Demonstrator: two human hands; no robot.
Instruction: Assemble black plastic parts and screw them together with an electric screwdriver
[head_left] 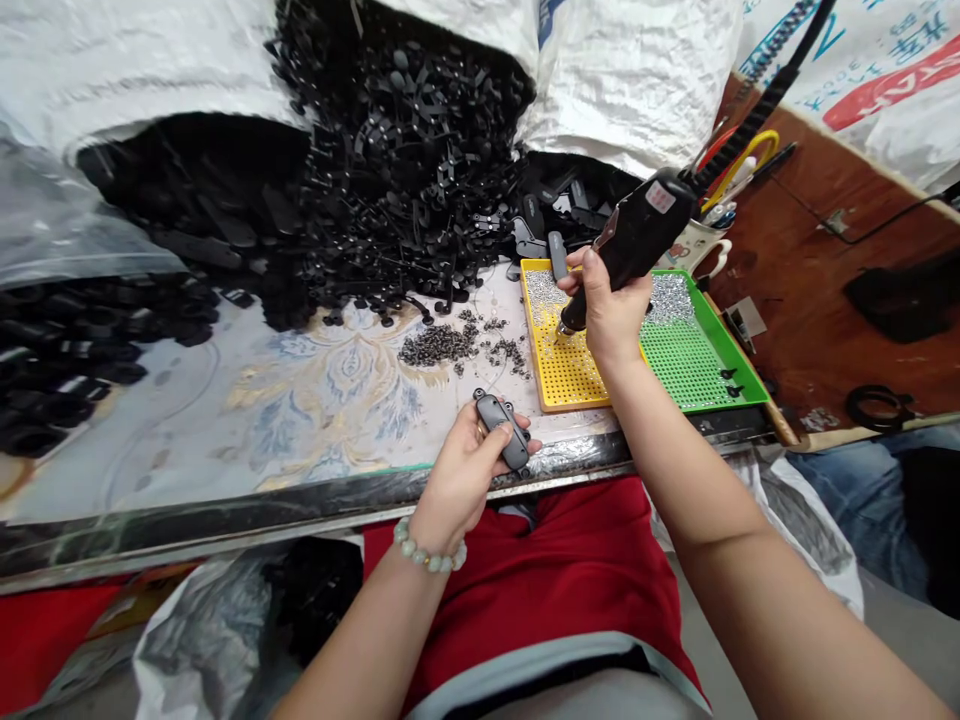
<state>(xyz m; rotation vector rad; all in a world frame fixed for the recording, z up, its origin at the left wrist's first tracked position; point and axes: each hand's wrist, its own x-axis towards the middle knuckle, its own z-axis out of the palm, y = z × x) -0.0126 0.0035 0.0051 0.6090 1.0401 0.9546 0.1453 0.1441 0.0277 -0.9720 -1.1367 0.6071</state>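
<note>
Near the table's front edge, my left hand (pixel 480 447) is closed around a small dark grey plastic part (pixel 502 430) with round lugs along its sides, the thumb lying on top. My right hand (pixel 611 305) grips a black electric screwdriver (pixel 637 235), its tip pointing down over the yellow perforated tray (pixel 577 385). Small silver screws (pixel 546 290) lie in that tray, mostly toward its far end. Whether a screw sits on the screwdriver's tip is too small to tell. A green perforated tray (pixel 686 360) stands right beside the yellow one, with more silver screws and several small black pieces.
Small dark metal pieces (pixel 442 345) are scattered left of the trays. Black plastic parts (pixel 420 150) form a large heap at the back, between white sacks (pixel 630 80). A mug (pixel 697 245) with tools stands behind the green tray. The screwdriver's coiled cord (pixel 750 120) runs up right.
</note>
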